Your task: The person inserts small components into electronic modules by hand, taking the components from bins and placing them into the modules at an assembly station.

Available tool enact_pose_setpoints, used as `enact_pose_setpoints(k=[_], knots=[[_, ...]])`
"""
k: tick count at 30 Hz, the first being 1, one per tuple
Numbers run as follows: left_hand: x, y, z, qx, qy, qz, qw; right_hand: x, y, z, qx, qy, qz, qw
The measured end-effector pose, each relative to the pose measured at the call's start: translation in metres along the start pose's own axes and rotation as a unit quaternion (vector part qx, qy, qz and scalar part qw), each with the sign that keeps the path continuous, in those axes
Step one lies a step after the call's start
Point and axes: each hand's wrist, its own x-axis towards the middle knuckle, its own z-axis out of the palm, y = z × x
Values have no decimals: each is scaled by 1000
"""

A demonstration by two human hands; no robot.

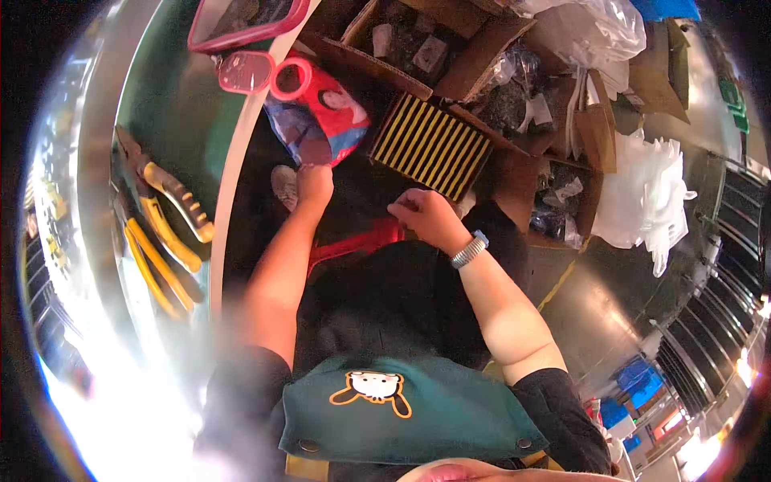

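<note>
My left hand point(315, 185) is closed at the lower edge of a shiny red and blue printed bag point(341, 112), beside the table edge; its fingertips are partly hidden there. A translucent pink oval piece point(246, 72) and a pink ring point(291, 78) lie at the bag's upper left. To the right, my right hand point(427, 215) hovers in front of my lap, thumb and fingers curled together. Whatever is between them, if anything, is too small to make out. A metal-banded watch point(470, 250) circles my right wrist.
Pliers with yellow and black handles point(173, 197) rest on the green table point(181, 88) at left. A pink-rimmed container point(281, 28) stands beyond. Ahead are a yellow-and-black striped panel point(434, 145) and open cardboard boxes point(482, 72). White plastic bags point(646, 193) hang at right.
</note>
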Motion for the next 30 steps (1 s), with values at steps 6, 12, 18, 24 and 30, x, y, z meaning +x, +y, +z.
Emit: enact_pose_setpoints(k=[6,12,18,24,30], knots=[[-49,1,24,43,-34,76,996,2,-5,13,-14,-5,-21,1000],[-87,9,34,2,-29,97,995,18,14,20,-21,-21,4,1000],[-145,15,33,-27,-30,114,993,52,18,60,-298,5,-21,954],[-185,39,27,-41,-40,141,988,108,-2,173,-242,14,-185,952],[-184,62,31,-72,-31,192,978,153,46,249,-446,152,-149,869]])
